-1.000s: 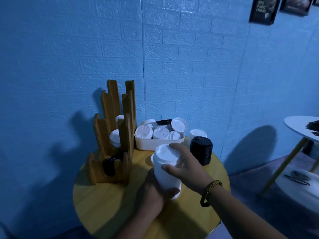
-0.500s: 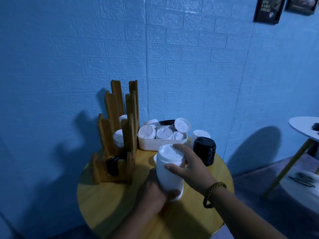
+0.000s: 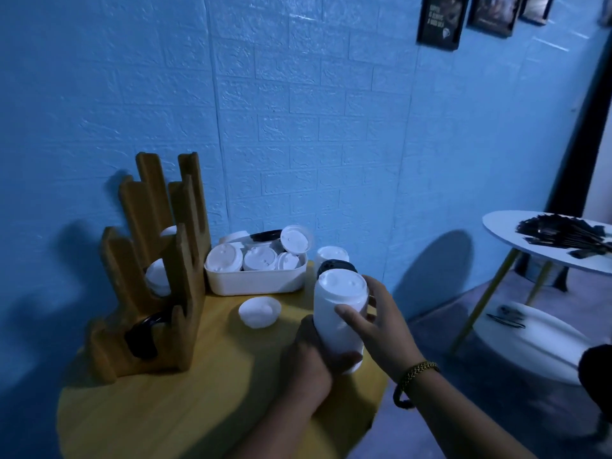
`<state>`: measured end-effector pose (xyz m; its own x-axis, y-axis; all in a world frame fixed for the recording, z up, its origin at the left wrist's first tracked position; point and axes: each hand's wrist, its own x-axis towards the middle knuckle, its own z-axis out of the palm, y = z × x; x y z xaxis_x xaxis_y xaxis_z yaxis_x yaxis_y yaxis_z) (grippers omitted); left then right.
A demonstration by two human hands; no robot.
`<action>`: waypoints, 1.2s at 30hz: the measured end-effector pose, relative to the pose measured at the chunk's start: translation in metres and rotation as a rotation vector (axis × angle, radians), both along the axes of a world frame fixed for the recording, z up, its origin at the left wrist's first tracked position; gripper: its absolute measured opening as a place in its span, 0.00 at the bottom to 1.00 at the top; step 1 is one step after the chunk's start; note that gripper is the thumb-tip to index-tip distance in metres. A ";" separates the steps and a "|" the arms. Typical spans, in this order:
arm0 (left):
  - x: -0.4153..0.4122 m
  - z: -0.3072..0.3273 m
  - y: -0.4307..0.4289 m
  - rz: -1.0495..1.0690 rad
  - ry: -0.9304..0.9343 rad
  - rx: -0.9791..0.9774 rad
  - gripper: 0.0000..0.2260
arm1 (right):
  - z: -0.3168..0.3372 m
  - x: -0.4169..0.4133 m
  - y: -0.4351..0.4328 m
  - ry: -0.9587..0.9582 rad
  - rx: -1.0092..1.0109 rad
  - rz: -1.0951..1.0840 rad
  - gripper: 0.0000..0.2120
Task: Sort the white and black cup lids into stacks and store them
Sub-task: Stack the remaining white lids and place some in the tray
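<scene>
We hold the white lid stack (image 3: pixel 337 313) in both hands: our left hand (image 3: pixel 308 369) grips its base and our right hand (image 3: pixel 381 329) wraps its upper side. Its long axis stands nearly upright. The wooden rack (image 3: pixel 159 293) lies left of our left hand, the nearer one. The poster (image 3: pixel 438 19) has writing too small to read.

Both hands, left (image 3: pixel 306 362) low and right (image 3: pixel 377 329) high, grip a white lid stack (image 3: pixel 337 313) above the table (image 3: pixel 165 409); one lid (image 3: pixel 259 311) lies left of it.
</scene>
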<state>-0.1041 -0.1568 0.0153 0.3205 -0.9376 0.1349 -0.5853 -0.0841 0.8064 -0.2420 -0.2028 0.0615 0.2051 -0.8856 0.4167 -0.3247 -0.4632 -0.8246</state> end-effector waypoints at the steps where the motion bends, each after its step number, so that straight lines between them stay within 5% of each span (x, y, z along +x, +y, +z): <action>1: -0.008 0.001 -0.006 0.004 -0.012 0.001 0.42 | 0.000 -0.006 -0.004 -0.003 0.001 -0.005 0.23; 7: -0.025 0.003 -0.031 0.016 -0.061 0.033 0.38 | 0.000 -0.020 -0.032 0.063 0.008 -0.050 0.34; 16: 0.006 -0.004 -0.035 -0.055 -0.227 0.131 0.39 | 0.002 -0.011 -0.039 0.047 0.023 -0.035 0.26; 19: 0.042 -0.001 -0.029 0.000 -0.377 0.097 0.35 | 0.002 -0.010 -0.034 0.021 0.025 -0.070 0.38; 21: 0.071 0.001 -0.025 0.049 -0.494 0.070 0.33 | 0.002 -0.011 -0.022 0.017 -0.051 -0.205 0.44; 23: 0.096 -0.001 -0.019 0.057 -0.561 0.087 0.30 | 0.004 -0.006 -0.001 0.009 -0.235 -0.276 0.34; 26: 0.119 -0.004 -0.005 0.007 -0.548 0.145 0.25 | 0.003 0.019 0.023 0.149 -0.419 -0.144 0.20; 29: 0.126 -0.004 0.007 0.011 -0.557 0.092 0.17 | -0.010 0.054 0.030 0.376 -0.358 0.090 0.15; 36: 0.137 0.002 0.039 -0.023 -0.461 0.043 0.14 | -0.034 0.124 0.016 0.751 -0.245 0.275 0.20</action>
